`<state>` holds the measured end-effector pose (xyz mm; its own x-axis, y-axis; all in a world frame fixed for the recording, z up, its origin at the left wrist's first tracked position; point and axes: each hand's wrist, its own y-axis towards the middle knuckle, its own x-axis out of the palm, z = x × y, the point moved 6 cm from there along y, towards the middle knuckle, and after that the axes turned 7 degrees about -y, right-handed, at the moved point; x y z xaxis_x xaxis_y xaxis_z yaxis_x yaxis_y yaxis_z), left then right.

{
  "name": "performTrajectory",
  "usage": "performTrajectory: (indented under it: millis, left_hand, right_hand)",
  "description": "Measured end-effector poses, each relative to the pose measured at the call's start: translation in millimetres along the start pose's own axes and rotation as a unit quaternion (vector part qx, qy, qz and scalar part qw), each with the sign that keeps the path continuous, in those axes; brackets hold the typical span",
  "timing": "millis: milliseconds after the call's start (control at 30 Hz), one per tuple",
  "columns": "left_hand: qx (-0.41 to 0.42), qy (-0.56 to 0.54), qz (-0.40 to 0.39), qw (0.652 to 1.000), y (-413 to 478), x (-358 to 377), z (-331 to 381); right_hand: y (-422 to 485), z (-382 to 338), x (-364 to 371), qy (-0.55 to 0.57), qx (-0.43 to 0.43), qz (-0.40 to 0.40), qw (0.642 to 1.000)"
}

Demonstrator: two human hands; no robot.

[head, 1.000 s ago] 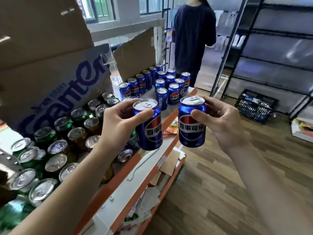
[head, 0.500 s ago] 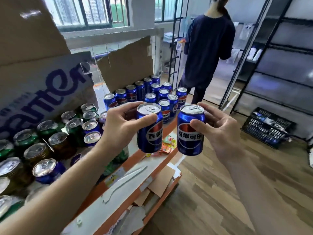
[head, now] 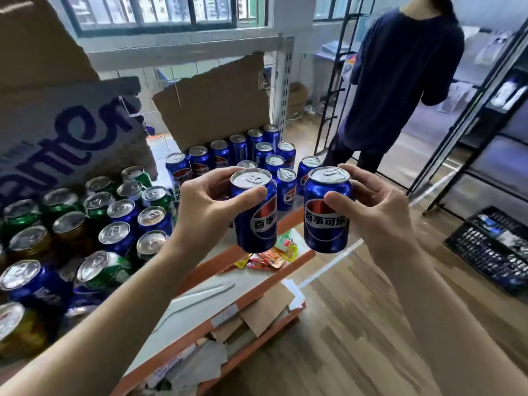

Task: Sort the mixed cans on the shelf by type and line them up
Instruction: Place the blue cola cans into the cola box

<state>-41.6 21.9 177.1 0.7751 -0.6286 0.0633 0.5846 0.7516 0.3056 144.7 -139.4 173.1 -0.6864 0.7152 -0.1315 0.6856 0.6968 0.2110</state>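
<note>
The left hand grips 1 blue can, the right hand a second can, before blue rows.

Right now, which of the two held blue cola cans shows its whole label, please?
The blue metal can in the right hand; the left hand holds its can turned, label partly hidden.

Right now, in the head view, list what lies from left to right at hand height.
mixed cans → left hand → left blue can → right blue can → right hand → black crate
</note>
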Motion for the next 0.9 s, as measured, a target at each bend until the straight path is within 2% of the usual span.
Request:
performTrajectory:
  millis: [133, 500, 700, 900]
  left_hand:
    - [-0.008, -0.001, 0.052, 0.999, 19, -8, -15]
    - [-0.01, -0.014, 0.106, 0.994, 129, -24, -41]
    - [-0.013, 0.033, 0.111, 0.993, 179, -33, -53]
    - [-0.025, 0.083, 0.17, 0.982, 211, -36, -72]
  right_hand:
    - [26, 12, 6, 0.007, -0.001, -0.017, 1.0]
    - [141, 10, 27, 0.007, -0.023, -0.047, 0.999]
    - [202, 11, 34, 0.003, -0.03, -0.042, 0.999]
    - [261, 37, 37, -0.005, -0.016, -0.058, 0.998]
